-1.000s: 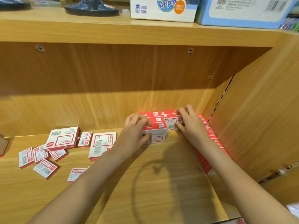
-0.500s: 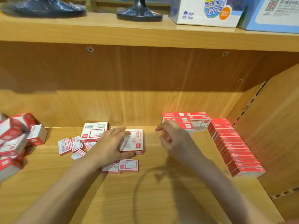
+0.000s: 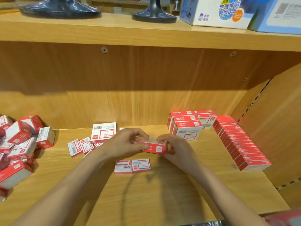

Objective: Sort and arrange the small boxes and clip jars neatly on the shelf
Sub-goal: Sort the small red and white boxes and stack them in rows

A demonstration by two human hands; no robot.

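A red and white staple box point(image 3: 154, 147) is lifted a little above the wooden shelf point(image 3: 162, 193), held at both ends. My left hand point(image 3: 125, 144) grips its left end and my right hand point(image 3: 175, 147) grips its right end. Behind them to the right stands a neat stack of larger red boxes point(image 3: 187, 126). A tidy row of small red boxes point(image 3: 241, 144) runs along the right wall. Two small flat boxes point(image 3: 132, 166) lie just in front of my hands. Loose boxes point(image 3: 91, 141) lie scattered to the left, one large box point(image 3: 104, 132) among them.
A jumbled heap of red and white boxes point(image 3: 17, 147) fills the far left of the shelf. The upper shelf point(image 3: 146, 33) carries two dark stands point(image 3: 154, 13) and blue and white cartons point(image 3: 219, 12). The right side panel point(image 3: 276, 119) closes off the compartment.
Both hands left the stack at the back right. The left hand picked a box up from the loose pile, and now both hands hold it in the middle of the shelf.
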